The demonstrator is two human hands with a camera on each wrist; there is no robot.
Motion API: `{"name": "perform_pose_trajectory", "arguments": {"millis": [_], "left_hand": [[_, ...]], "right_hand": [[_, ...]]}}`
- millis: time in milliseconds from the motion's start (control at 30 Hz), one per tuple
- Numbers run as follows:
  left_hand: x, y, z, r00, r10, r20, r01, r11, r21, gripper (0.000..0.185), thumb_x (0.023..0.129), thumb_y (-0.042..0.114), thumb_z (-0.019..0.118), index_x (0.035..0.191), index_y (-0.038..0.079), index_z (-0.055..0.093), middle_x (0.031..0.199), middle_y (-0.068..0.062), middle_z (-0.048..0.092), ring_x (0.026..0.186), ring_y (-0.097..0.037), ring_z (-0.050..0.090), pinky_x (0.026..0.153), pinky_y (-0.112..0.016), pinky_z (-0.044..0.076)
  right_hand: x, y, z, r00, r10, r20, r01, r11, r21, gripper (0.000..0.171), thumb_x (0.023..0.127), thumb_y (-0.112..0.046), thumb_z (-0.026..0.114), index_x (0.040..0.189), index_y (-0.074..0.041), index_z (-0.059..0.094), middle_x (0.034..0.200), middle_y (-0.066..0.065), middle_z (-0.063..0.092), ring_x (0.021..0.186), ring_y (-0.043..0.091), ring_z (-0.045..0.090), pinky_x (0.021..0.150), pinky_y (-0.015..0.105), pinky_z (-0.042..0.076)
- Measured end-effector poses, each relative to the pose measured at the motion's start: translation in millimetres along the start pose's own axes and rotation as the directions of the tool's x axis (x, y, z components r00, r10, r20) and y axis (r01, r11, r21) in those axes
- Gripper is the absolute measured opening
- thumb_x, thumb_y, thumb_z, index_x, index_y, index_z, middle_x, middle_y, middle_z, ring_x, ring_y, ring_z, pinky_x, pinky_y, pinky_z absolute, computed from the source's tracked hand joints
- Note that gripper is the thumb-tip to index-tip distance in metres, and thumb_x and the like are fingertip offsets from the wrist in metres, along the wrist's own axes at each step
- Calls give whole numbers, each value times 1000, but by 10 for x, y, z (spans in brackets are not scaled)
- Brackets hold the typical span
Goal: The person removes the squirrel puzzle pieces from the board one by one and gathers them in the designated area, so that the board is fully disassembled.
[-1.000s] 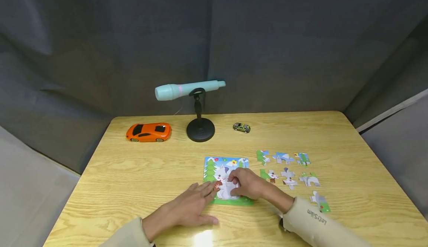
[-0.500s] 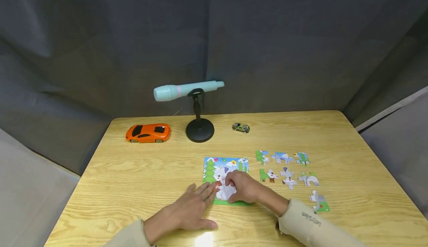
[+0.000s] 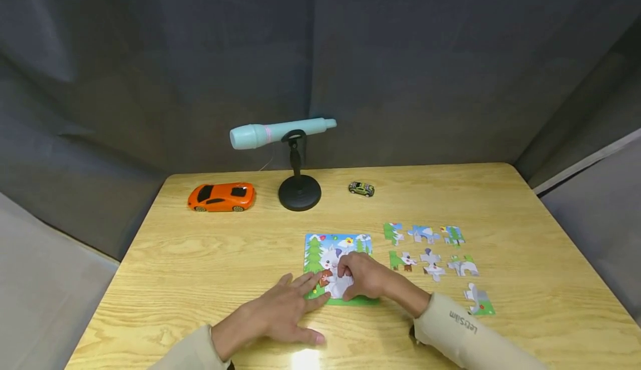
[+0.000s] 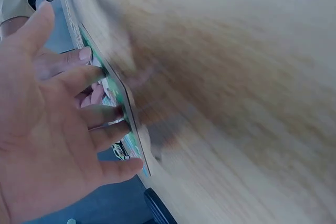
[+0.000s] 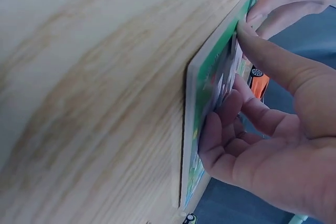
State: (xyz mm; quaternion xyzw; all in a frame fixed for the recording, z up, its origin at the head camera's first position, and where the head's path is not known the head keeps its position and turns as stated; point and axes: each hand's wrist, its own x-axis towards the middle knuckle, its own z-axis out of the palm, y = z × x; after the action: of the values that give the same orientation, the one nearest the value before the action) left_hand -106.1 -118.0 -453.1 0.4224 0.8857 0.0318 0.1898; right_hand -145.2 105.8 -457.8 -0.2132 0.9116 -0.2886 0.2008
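Note:
A square puzzle board point(image 3: 320, 247) with a cartoon animal picture lies flat near the table's front middle. My left hand point(image 3: 307, 287) rests with straight fingers on the board's lower left corner; in the left wrist view the fingertips point(image 4: 113, 113) touch the board's edge point(image 4: 131, 124). My right hand point(image 3: 345, 281) sits over the board's lower middle, thumb and curled fingers pinching a white puzzle piece point(image 3: 336, 287) in the picture. The right wrist view shows the right hand point(image 5: 231, 77) with thumb and fingers against the board point(image 5: 202, 108). Much of the piece is hidden by the fingers.
Several loose puzzle pieces point(image 3: 432, 263) lie in rows right of the board. Near the table's point(image 3: 200, 259) far edge stand an orange toy car point(image 3: 222, 197), a pale blue microphone point(image 3: 280, 132) on a black stand point(image 3: 299, 192), and a small green car point(image 3: 361, 188). Dark curtains surround the table.
My right hand has slid slightly left and toward me over the board's lower part. The left hand stays on the board's corner, almost unmoved.

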Motion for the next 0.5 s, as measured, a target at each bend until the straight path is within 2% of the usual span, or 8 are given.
{"name": "perform_pose_trajectory", "arguments": {"millis": [267,367,500], "left_hand": [[5,24,-40,999,-25,34,26,999,-27,80,84,74,40,148,25,33,159,-12,16,146,-31,20,109,-62,25],[-5,25,-46,998,-37,54,39,999,-37,82,84,74,39,149,26,30,160,-10,12,147,-30,16,109,-62,24],[-7,19,-52,996,-46,79,50,998,-48,82,85,75,38,150,27,26,161,-9,8,148,-29,12,111,-62,21]], "right_hand": [[7,-9,-23,1000,-10,6,10,1000,-9,33,64,-7,85,85,-7,59,79,5,53,71,15,45,63,26,38],[22,11,-52,999,-29,15,29,999,24,27,69,-5,82,84,-7,60,77,4,54,68,14,46,60,24,39],[45,62,-95,998,-59,38,54,991,120,12,79,-2,72,84,-6,61,72,2,55,63,10,47,57,21,40]]}}
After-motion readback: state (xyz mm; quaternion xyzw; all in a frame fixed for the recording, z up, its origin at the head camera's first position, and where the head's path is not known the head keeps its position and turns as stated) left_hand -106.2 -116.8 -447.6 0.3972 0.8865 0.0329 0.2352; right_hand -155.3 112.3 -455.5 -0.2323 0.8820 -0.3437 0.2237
